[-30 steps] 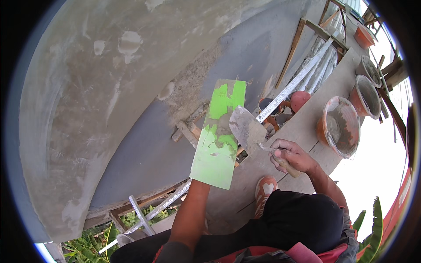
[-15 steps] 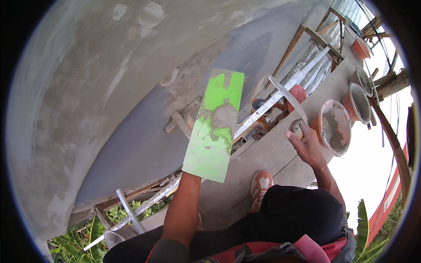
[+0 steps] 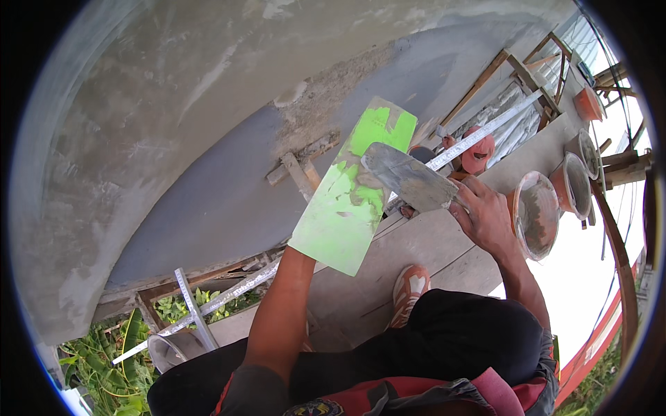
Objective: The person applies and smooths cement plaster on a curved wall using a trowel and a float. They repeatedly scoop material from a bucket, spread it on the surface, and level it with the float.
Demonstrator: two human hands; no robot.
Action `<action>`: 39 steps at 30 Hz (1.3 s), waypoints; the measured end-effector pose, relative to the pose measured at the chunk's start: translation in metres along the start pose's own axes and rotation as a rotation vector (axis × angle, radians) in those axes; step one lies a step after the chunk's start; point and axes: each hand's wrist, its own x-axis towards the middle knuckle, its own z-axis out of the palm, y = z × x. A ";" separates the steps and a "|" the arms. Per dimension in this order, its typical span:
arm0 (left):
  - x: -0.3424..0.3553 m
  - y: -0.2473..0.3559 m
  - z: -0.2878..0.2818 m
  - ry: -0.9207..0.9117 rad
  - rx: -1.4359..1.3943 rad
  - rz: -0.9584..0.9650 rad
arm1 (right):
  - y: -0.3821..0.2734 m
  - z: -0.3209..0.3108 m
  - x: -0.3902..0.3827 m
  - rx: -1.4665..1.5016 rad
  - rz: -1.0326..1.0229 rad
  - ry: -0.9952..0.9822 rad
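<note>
The green board (image 3: 333, 229), smeared with grey mortar, is held up on my left arm (image 3: 281, 305); the hand and fingers are hidden beneath it. My right hand (image 3: 479, 215) is closed round the handle of a mortar-coated trowel (image 3: 406, 177), whose blade lies over the board's upper middle, at or just above the mortar there. Whether blade and board touch I cannot tell.
A curved plastered wall (image 3: 152, 104) fills the left. Orange buckets (image 3: 586, 104) and mortar-stained tubs (image 3: 534, 236) line the right of the walkway (image 3: 368, 291). Beyond its inner edge are a metal straightedge (image 3: 499, 114), timber framing (image 3: 485, 76) and a person in a pink cap (image 3: 479, 145). Plants grow below.
The board has tilted rightward and moved a little up. The trowel, raised off to the right half a second ago, has swung back left over the board.
</note>
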 end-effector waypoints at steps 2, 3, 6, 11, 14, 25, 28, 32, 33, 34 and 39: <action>0.000 0.001 0.000 0.003 0.007 -0.006 | -0.001 -0.001 0.003 -0.016 -0.033 -0.011; 0.000 0.001 0.001 0.003 0.010 -0.011 | 0.000 0.001 0.004 -0.004 -0.043 -0.020; 0.001 0.002 0.002 -0.008 0.013 -0.020 | 0.006 0.004 0.000 0.068 -0.065 -0.069; 0.005 0.003 0.006 -0.028 0.022 -0.036 | 0.011 0.034 -0.026 0.409 -0.049 -0.180; 0.007 0.009 0.006 -0.033 0.042 -0.050 | 0.017 0.048 -0.042 0.761 0.100 -0.554; -0.063 0.109 -0.001 -0.162 0.158 -0.228 | 0.032 -0.026 0.039 1.218 0.513 0.001; -0.093 0.145 0.010 -0.261 0.137 -0.336 | 0.043 -0.014 0.053 1.203 0.536 0.117; -0.132 0.170 0.012 -0.351 0.052 -0.385 | 0.000 0.072 0.075 1.378 0.687 0.260; -0.144 0.173 0.018 -0.372 0.037 -0.321 | -0.017 0.094 0.087 1.440 0.679 0.243; -0.150 0.177 0.020 -0.396 0.018 -0.258 | -0.036 0.117 0.102 1.497 0.674 0.222; -0.104 0.163 0.042 -0.404 0.026 -0.236 | -0.136 0.237 0.123 1.597 0.795 0.542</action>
